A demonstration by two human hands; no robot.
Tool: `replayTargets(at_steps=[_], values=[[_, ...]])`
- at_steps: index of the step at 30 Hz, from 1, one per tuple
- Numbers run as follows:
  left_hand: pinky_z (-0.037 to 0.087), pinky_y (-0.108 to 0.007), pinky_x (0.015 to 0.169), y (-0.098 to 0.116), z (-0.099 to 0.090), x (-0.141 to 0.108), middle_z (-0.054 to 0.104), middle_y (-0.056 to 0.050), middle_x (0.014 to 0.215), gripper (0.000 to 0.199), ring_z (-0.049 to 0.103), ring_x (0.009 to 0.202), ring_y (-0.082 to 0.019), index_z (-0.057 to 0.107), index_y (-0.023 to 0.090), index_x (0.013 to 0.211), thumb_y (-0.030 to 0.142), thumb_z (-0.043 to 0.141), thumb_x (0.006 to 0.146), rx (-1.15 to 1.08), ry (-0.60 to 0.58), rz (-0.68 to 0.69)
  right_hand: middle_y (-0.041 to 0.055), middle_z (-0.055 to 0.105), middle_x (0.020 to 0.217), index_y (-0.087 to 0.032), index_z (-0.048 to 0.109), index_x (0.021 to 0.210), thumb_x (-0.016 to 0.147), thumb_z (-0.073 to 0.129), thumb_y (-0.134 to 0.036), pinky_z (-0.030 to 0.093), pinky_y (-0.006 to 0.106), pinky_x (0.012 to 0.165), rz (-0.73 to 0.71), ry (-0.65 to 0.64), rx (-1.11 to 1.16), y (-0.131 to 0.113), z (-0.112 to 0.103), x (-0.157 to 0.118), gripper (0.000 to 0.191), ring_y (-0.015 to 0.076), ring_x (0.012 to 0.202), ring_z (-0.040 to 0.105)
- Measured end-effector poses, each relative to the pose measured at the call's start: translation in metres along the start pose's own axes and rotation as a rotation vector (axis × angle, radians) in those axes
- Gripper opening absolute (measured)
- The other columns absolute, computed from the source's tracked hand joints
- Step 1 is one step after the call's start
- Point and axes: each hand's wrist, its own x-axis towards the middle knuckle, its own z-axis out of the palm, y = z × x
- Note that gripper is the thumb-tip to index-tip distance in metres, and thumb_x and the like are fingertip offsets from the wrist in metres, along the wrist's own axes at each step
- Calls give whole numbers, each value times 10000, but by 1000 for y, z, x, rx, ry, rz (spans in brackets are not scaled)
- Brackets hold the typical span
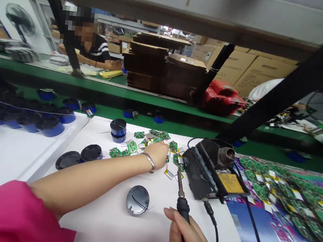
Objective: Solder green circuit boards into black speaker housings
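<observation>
My left hand (158, 154) reaches into a loose group of green circuit boards (132, 146) with small silver batteries (169, 174); its fingers are hidden behind the back of the hand. At the lower right, my right hand (187, 233) is wrapped round a soldering iron (183, 204), whose tip points up toward the boards. A round black cap (137, 200) with a thin dark wire lies on the white surface between my arms. Two more dark round parts (91, 153) are beyond my left forearm, near a blue and black stack (118, 130).
Right of the boards stands a black soldering station (202, 167) with a yellow sponge (231, 183) and cable. Many boards (292, 196) cover the far right. Blue cylinders (51, 125) crowd the left. Behind the green belt (109, 92), a person (99, 51) sits near stacked cardboard (147, 65).
</observation>
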Motion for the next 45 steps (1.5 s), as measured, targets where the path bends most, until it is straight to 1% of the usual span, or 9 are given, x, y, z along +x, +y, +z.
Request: replayTargets(at_steps=[5,15,22,27,32,37,41,43,45], values=[[550,-445,893,-1,3,-1,605,-104,1249,333,626,1066,-237,586,160,1232,335,604,949,-17,-18,-4,21,758,890,-175,658,1093,883,605,-34,574,306,746,43,69,-48,4,2,1,258,179,809,725],[557,-432,870,3,-1,-3,626,-93,1200,308,639,1027,-225,598,157,1203,333,604,950,-187,-25,26,16,753,862,-205,628,1203,880,585,-26,595,288,718,-62,12,-69,9,1,9,371,175,740,720],[547,-275,830,2,-26,-36,697,-18,934,286,671,889,-156,624,173,997,14,636,760,-557,7,202,57,753,935,-117,655,1111,846,671,-42,571,249,825,-143,75,-161,29,-1,21,276,152,802,720],[567,-269,706,-1,-35,-64,674,-16,888,285,663,776,-133,585,158,971,-2,563,736,-777,-36,245,72,748,975,-117,641,1110,834,718,-95,564,279,879,-168,74,-200,35,8,37,287,165,841,719],[547,-282,755,-3,-29,-78,659,-5,842,262,640,779,-128,571,168,931,14,587,720,-930,-46,278,73,742,995,-127,618,1137,827,699,-54,579,263,827,-182,21,-89,28,16,48,328,162,850,723],[518,-350,868,-10,-32,-99,677,-31,1033,292,629,934,-184,583,205,1025,109,632,754,-703,109,206,42,745,952,-149,622,1158,846,665,-25,566,234,740,-206,8,-134,26,16,51,338,121,748,700],[497,-403,855,-16,-29,-129,647,-31,1034,321,601,974,-252,619,231,1020,274,740,726,-433,1,140,47,745,924,-132,633,1141,863,634,-23,541,250,707,-239,-44,-184,35,16,52,299,119,690,677],[493,-399,830,-16,-18,-142,623,-38,990,268,588,952,-258,644,220,936,292,774,713,-369,-37,129,42,743,884,-132,641,1108,862,633,-27,540,261,701,-255,-43,-195,37,19,54,267,132,680,679],[488,-376,811,-14,-2,-151,604,-46,970,154,579,935,-243,652,209,855,235,755,743,-358,3,134,41,744,878,-133,640,1100,857,650,-36,544,258,702,-257,-20,-209,36,22,56,261,138,687,690]])
